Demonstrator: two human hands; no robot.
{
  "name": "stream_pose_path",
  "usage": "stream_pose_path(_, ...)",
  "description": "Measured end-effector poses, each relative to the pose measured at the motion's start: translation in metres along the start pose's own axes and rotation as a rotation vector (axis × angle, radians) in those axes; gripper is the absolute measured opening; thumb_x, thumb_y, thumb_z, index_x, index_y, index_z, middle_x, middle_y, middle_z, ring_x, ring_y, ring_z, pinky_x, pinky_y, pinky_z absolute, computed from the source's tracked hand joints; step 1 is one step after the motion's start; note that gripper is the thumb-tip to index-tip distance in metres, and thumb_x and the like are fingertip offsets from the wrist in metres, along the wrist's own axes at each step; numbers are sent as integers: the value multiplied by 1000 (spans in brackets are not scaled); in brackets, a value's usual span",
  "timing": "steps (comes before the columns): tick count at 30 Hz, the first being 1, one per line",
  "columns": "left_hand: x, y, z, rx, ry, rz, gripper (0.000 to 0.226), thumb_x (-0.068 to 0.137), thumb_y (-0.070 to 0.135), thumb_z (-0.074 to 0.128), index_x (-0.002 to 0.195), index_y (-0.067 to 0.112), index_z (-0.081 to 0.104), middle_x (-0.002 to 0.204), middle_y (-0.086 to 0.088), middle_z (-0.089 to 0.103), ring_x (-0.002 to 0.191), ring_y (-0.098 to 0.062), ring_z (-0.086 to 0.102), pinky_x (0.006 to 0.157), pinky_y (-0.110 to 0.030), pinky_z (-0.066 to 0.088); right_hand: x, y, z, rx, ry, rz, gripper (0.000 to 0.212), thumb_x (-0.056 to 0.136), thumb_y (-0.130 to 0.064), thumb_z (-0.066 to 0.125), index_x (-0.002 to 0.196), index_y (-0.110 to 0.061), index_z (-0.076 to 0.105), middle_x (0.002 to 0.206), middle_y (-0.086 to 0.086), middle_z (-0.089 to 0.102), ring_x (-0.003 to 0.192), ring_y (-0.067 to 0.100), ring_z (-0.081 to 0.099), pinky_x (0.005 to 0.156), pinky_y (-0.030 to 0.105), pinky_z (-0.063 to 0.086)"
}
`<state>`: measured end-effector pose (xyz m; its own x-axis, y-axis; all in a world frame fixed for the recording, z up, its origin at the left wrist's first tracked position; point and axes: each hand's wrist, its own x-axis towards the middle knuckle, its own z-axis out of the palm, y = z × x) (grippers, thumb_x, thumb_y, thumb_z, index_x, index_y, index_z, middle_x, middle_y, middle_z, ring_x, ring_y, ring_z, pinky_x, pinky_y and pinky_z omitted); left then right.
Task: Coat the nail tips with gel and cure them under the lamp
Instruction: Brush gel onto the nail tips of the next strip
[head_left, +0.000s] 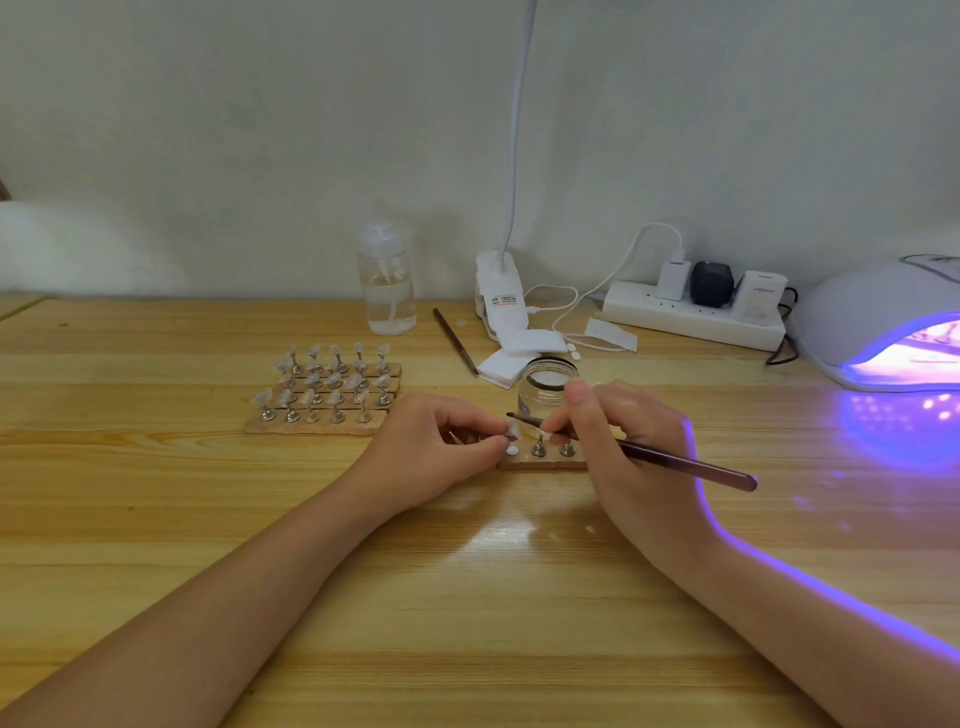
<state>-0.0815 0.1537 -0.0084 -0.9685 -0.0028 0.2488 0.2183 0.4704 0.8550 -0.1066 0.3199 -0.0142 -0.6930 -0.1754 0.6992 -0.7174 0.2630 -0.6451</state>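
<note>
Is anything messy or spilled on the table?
Nothing looks spilled. The gel jar stands upright and open, and the nail tips sit in neat rows. One spare brush lies loose near the bottle, and the lamp glows with nothing clearly under it.

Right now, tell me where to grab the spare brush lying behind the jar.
Grip the spare brush mid-handle, pinching from above across its thin shaft. It lies flat on the table, with open wood on its left; the white pads crowd its near tip.
</note>
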Motion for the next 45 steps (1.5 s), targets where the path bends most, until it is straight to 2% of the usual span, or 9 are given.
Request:
stream_pose_path(5, 1, 0, 0, 17, -6, -3, 14, 76, 6, 70, 81, 18, 73, 75, -4, 70, 63, -1, 55, 57, -8, 41, 1, 0, 0, 15, -8, 4, 34, 88, -40, 42, 59, -36, 60, 61, -10, 62, 63, 7, 57, 67, 22, 43)
stream_pose_path(10, 1, 0, 0, 14, -8, -18, 12, 76, 7, 70, 83, 16, 73, 75, -2, 69, 62, 3, 55, 55, -6, 39, -1, 3, -1, 25, -8, -5, 44, 89, -35, 42, 57, -16, 66, 59, -9, 61, 59, 6, 54, 63, 18, 40)
stream_pose_path(14, 0, 1, -1, 13, 0, -8, 19, 76, 7, 70, 76, 26, 71, 76, 3, 70, 65, 2, 57, 58, -6, 42, -2, 2, -3, 54, -6, 15, 46, 88, -36, 41, 53, -18, 64, 60, -8, 62, 57, 5, 55, 67, 12, 38)
stream_pose_path(21, -1, 2, -1, 3, -3, -8, 18, 76, 6, 70, 77, 25, 71, 77, 1, 70, 65, 1, 56, 59, -6, 42, -3, 1, -4, 142, 27, 73, 42, 86, -41, 40, 51, -30, 59, 53, -7, 62, 55, 5, 58, 71, 19, 42)
stream_pose_path(30, -2, 4, -1, 4, -34, 50, 18, 77, 5, 69, 90, 17, 72, 77, -2, 70, 69, -4, 57, 59, -10, 41, 1, 1, -1, 108, 10, 96, 34, 85, -45, 41, 60, -36, 61, 67, -10, 66, 66, 3, 61, 67, 16, 43)
stream_pose_path(34, -1, 2, -1, 7, -40, 57, 18, 78, 6, 68, 91, 19, 71, 78, -1, 70, 71, -4, 57, 58, -11, 41, 0, 1, -2, 128, 7, 117, 38, 85, -47, 40, 58, -33, 62, 61, -9, 65, 63, 6, 60, 66, 18, 42)
stream_pose_path(39, 0, 2, 0, -14, -27, 68, 21, 77, 5, 68, 91, 22, 70, 76, 10, 68, 69, 4, 57, 58, -10, 41, -2, 0, -4, 176, -1, 130, 42, 84, -45, 40, 55, -26, 63, 55, -8, 63, 59, 7, 59, 70, 17, 43)
stream_pose_path(41, 0, 1, -1, -14, -26, 81, 22, 77, 5, 68, 89, 24, 70, 76, 12, 68, 69, 5, 58, 59, -10, 42, -2, -1, -4, 185, -3, 144, 44, 84, -46, 40, 53, -24, 63, 53, -6, 62, 58, 8, 58, 75, 23, 45)
stream_pose_path(45, 0, 1, -1, -49, -30, 93, 20, 78, 3, 68, 85, 22, 71, 75, 12, 68, 68, 5, 59, 58, -9, 42, -3, -3, -4, 191, 8, 154, 47, 83, -47, 40, 51, -22, 63, 49, -6, 60, 56, 12, 56, 73, 33, 44)
